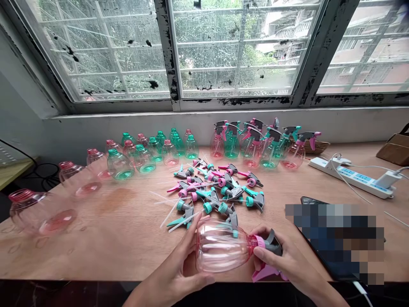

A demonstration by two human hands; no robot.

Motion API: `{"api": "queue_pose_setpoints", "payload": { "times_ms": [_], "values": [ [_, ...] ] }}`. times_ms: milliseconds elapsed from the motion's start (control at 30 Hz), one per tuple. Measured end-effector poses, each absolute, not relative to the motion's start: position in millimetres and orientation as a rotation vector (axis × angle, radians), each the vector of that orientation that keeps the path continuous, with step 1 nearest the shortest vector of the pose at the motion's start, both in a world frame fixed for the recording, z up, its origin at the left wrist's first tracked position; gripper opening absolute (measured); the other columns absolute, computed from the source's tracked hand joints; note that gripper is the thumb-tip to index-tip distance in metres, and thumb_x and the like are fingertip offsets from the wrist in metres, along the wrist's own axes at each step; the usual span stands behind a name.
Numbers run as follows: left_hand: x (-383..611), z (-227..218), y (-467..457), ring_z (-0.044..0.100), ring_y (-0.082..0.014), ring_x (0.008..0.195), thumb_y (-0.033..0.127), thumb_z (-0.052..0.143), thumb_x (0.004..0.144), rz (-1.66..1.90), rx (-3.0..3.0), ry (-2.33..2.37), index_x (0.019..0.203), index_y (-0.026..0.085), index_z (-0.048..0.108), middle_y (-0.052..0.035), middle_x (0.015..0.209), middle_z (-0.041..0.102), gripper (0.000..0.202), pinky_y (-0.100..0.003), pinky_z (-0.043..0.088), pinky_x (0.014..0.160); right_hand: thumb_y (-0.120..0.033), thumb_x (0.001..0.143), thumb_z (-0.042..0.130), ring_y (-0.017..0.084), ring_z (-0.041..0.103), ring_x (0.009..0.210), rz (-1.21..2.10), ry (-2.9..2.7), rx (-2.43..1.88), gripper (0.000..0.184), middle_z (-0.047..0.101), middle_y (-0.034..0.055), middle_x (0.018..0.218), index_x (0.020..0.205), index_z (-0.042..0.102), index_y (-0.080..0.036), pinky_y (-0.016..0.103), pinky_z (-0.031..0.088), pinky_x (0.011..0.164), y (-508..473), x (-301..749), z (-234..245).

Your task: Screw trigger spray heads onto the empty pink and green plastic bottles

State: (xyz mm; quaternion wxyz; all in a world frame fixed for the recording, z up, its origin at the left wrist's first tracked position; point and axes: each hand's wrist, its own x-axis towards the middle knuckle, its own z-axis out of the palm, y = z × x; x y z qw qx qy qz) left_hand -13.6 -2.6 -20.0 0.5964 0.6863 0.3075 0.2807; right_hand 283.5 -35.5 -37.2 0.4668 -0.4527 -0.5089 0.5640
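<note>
My left hand [180, 266] wraps around the body of a clear pink bottle [222, 246] lying on its side near the table's front edge. My right hand [281, 260] grips the grey and pink spray head [270, 247] sitting at the bottle's neck, fingers curled round its collar. Just behind lies a pile of loose spray heads [217, 189] in grey, pink and teal, with thin white tubes sticking out.
Open pink and teal bottles [150, 153] stand in a row at the back left, with capped bottles [258, 145] at the back right. A white power strip [351, 177] and cables lie on the right of the wooden table [121, 226], next to a phone [315, 202].
</note>
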Motion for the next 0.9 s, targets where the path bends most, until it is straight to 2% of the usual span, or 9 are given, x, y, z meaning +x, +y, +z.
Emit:
{"api": "queue_pose_setpoints", "payload": {
  "times_ms": [133, 233, 433, 533, 600, 733, 800, 900],
  "values": [
    [-13.7, -18.6, -3.2, 0.009, -0.0295, 0.162, 0.037, 0.066, 0.098, 0.665, 1.645, 0.716, 0.162, 0.046, -0.001, 0.0022, 0.177, 0.001, 0.093, -0.049, 0.011, 0.131, -0.048, 0.083, 0.083, 0.019, 0.067, 0.061, 1.394, -1.217, -1.113, 0.034, 0.073, -0.0012, 0.066, 0.095, 0.068, -0.019, 0.028, 0.057, 0.06, -36.3, 282.1, -36.1],
    [-12.6, -15.7, -4.0, 0.009, -0.0314, 0.162, 0.038, 0.076, 0.091, 0.665, 1.6, 0.736, 0.163, 0.043, -0.001, 0.0008, 0.177, -0.001, 0.105, -0.048, 0.013, 0.131, -0.048, 0.084, 0.083, 0.018, 0.067, 0.06, 1.387, -1.235, -1.112, 0.034, 0.073, -0.0017, 0.065, 0.095, 0.069, -0.019, 0.027, 0.057, 0.059, -36.7, 282.0, -36.2],
    [-11.2, -18.1, -1.9, 0.02, -0.0317, 0.159, 0.042, 0.085, 0.082, 0.662, 1.388, 0.723, 0.163, 0.042, 0.014, -0.002, 0.175, 0.019, 0.107, -0.048, 0.019, 0.13, -0.047, 0.086, 0.082, 0.02, 0.069, 0.063, 1.393, -1.247, -1.114, 0.034, 0.074, -0.0005, 0.068, 0.1, 0.069, -0.019, 0.03, 0.057, 0.063, -37.4, 283.8, -35.7],
    [-9.1, -17.0, -0.6, 0.035, -0.0353, 0.152, 0.046, 0.085, 0.081, 0.682, 1.309, 0.686, 0.163, 0.039, 0.019, -0.0068, 0.171, 0.029, 0.106, -0.051, 0.03, 0.125, -0.046, 0.084, 0.083, 0.022, 0.07, 0.074, 1.288, -1.297, -1.147, 0.032, 0.075, 0.0013, 0.08, 0.099, 0.073, -0.02, 0.031, 0.057, 0.071, -38.1, 283.7, -33.2],
    [-7.4, -14.8, -0.1, 0.039, -0.0353, 0.15, 0.047, 0.085, 0.08, 0.692, 1.271, 0.676, 0.163, 0.037, 0.021, -0.008, 0.169, 0.033, 0.106, -0.05, 0.032, 0.124, -0.046, 0.082, 0.084, 0.024, 0.071, 0.082, 1.238, -1.312, -1.169, 0.032, 0.075, 0.0023, 0.087, 0.098, 0.075, -0.02, 0.031, 0.057, 0.076, -38.5, 282.8, -30.4],
    [-7.6, -13.6, 0.0, 0.034, -0.0346, 0.153, 0.046, 0.085, 0.081, 0.691, 1.273, 0.671, 0.163, 0.038, 0.02, -0.0068, 0.171, 0.03, 0.105, -0.049, 0.03, 0.126, -0.046, 0.08, 0.084, 0.026, 0.07, 0.085, 1.2, -1.327, -1.173, 0.03, 0.075, 0.0027, 0.089, 0.095, 0.076, -0.022, 0.032, 0.057, 0.078, -38.3, 281.3, -26.4],
    [-10.0, -16.1, -0.2, 0.025, -0.0338, 0.157, 0.043, 0.082, 0.085, 0.683, 1.354, 0.673, 0.163, 0.041, 0.016, -0.0039, 0.174, 0.022, 0.103, -0.048, 0.026, 0.127, -0.046, 0.08, 0.084, 0.026, 0.069, 0.084, 1.192, -1.336, -1.176, 0.03, 0.074, 0.0032, 0.089, 0.095, 0.076, -0.021, 0.032, 0.057, 0.077, -38.0, 282.0, -27.6],
    [-14.2, -21.7, -1.1, 0.011, -0.0311, 0.161, 0.038, 0.075, 0.092, 0.672, 1.511, 0.691, 0.163, 0.046, 0.01, 0.0011, 0.176, 0.012, 0.096, -0.047, 0.018, 0.13, -0.048, 0.082, 0.082, 0.022, 0.067, 0.072, 1.267, -1.29, -1.189, 0.033, 0.071, 0.0013, 0.08, 0.096, 0.072, -0.02, 0.031, 0.054, 0.068, -37.6, 284.5, -32.5]
  ]
}}
